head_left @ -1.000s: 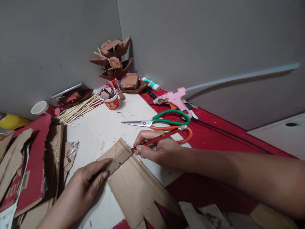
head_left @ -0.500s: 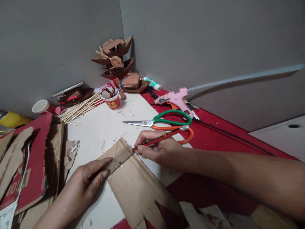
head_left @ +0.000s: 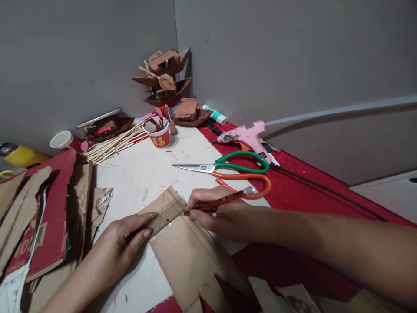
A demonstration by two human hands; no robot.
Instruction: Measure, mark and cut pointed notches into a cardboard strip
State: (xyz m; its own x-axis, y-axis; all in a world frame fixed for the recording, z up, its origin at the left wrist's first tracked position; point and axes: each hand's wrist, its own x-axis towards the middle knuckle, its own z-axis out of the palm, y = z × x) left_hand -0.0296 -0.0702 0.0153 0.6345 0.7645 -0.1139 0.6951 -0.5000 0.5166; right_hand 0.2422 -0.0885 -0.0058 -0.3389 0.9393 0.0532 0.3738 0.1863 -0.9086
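Note:
A clear plastic ruler (head_left: 170, 214) lies slantwise across a strip of brown cardboard (head_left: 187, 256) with jagged cuts at its near end. My left hand (head_left: 125, 241) grips the ruler's lower left end between thumb and fingers. In my right hand (head_left: 216, 213) is a red and black pencil (head_left: 224, 200), its tip down at the ruler's right end near the cardboard's edge. Just beyond my right hand lie scissors (head_left: 208, 167) with one green and one orange handle, blades together and pointing left.
A pink glue gun (head_left: 247, 135) and a white-green tube (head_left: 215, 115) lie at the back right. A red paper cup (head_left: 159, 140), wooden sticks (head_left: 115, 141) and cardboard boats (head_left: 167, 80) stand farther back. Cardboard scraps (head_left: 54, 208) are piled at left, beside a yellow bottle (head_left: 24, 155).
The view has shifted slightly, so the scene sits farther right. The pencil is tilted a little lower, its tip still by the ruler's edge. My left hand keeps its hold on the ruler.

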